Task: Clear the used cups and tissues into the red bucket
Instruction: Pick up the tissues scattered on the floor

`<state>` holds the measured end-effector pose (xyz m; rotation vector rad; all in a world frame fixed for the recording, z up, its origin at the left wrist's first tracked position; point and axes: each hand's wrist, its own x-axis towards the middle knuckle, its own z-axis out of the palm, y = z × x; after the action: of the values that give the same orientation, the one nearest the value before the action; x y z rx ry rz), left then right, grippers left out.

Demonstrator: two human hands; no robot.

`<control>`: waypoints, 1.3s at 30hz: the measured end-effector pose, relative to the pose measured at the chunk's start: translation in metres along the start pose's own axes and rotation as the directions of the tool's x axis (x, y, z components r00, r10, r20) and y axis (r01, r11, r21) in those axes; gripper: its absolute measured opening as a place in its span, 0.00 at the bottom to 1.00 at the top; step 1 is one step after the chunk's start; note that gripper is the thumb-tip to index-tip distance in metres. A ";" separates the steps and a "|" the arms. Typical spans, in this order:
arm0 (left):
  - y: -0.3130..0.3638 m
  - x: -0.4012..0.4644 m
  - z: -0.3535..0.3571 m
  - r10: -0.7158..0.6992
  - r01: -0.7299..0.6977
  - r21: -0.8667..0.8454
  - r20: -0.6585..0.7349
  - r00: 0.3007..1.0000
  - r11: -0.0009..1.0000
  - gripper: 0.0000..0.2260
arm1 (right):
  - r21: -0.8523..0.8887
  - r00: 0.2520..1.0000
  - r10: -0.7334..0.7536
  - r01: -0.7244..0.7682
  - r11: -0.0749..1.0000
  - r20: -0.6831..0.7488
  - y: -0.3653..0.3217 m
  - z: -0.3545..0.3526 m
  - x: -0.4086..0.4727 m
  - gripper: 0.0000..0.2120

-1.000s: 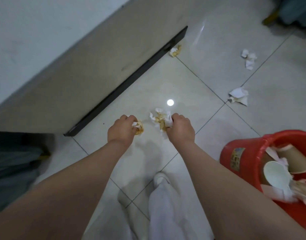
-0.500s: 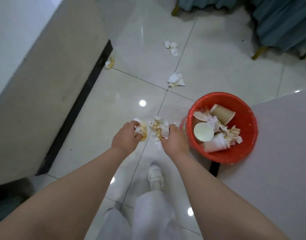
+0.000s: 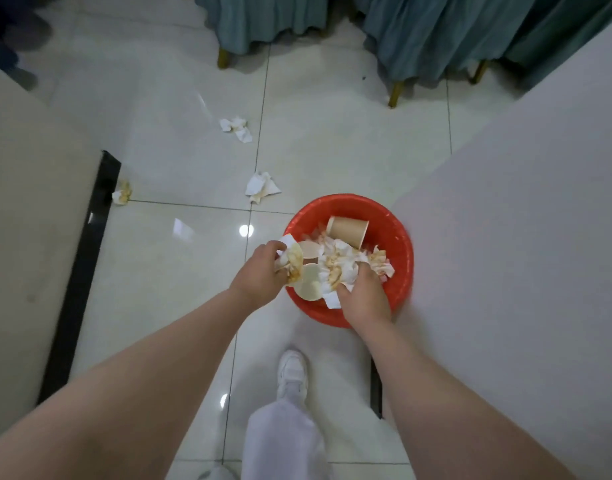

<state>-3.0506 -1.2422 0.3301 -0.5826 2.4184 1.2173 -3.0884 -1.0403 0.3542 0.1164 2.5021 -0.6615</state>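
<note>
Pale floor tiles (image 3: 180, 271) carried the red bucket (image 3: 399, 271), already holding a brown cup (image 3: 346, 232) and tissues; the right hand (image 3: 365, 296) pinched a stained tissue (image 3: 335, 268) over its inside, and the left hand (image 3: 259, 275) gripped another wad (image 3: 292, 261) above the near rim; both should move well inside before letting go; three tissues (image 3: 261, 187) lay farther out.
</note>
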 end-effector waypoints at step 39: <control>0.011 0.042 -0.080 -0.145 0.137 0.200 0.027 0.989 0.970 0.24 | -0.090 0.977 -0.113 0.131 0.987 0.181 -0.081 -0.008 0.070 0.35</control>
<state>-3.1028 -1.3096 0.3618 -0.6492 2.3824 0.9095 -3.1686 -1.1114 0.3580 -0.1291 2.3806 -0.5662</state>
